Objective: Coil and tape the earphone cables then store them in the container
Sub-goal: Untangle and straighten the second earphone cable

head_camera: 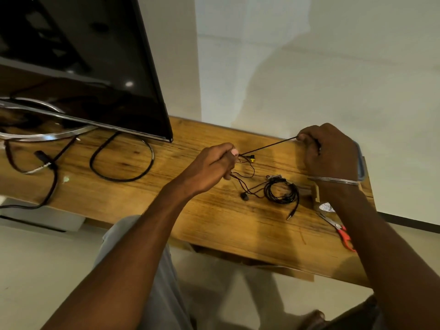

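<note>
Our left hand [214, 163] and right hand [331, 151] pinch the red cable [269, 146] taut. Risk: its dangling ends snag the black coil [282, 191], or we overstrain it.

Your brown wooden counter [214, 222] shows streaky grain under a soft sheen, beside a glossy black television screen [83, 55] on a polished chrome curved stand [47, 136]. Your orange-handled scissors [339, 231] pair metal blades with plastic grips. The dark red earphone cable [269, 146] looks matt, the coiled black earphone cable [282, 191] smooth and shiny.
</note>
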